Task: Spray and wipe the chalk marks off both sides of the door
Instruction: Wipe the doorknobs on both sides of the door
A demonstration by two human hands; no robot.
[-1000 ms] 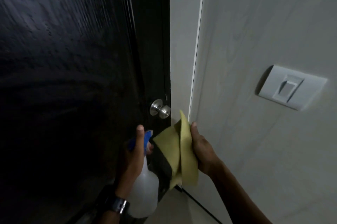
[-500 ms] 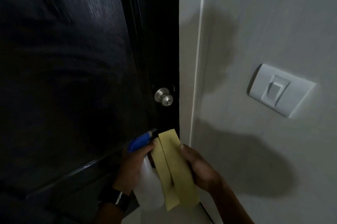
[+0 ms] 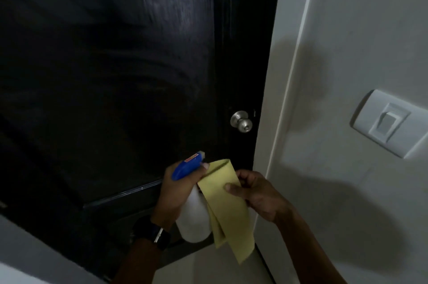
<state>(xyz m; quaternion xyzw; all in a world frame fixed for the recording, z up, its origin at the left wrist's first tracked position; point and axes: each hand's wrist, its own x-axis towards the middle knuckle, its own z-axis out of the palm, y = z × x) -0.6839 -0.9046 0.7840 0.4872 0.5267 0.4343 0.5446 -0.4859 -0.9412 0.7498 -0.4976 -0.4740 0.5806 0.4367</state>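
Hands were both full: left hand (image 3: 178,191) gripped the spray bottle (image 3: 193,219), right hand (image 3: 257,193) pinched the folded cloth (image 3: 228,209) (dim light). Faint chalk on that black door (image 3: 104,87) could easily get missed.

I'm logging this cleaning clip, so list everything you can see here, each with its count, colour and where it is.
door: one, black, fills the left and middle of the view
door knob: one, silver, on the door near its right edge
wall: one, pale grey, on the right
light switch: one, white, on the wall at the right
spray bottle: one, white body with blue head, below the knob in front of the door
cloth: one, yellow, hanging folded just right of the bottle
wristwatch: one, black, on the left wrist
left hand: one, grips the spray bottle's neck
right hand: one, pinches the cloth
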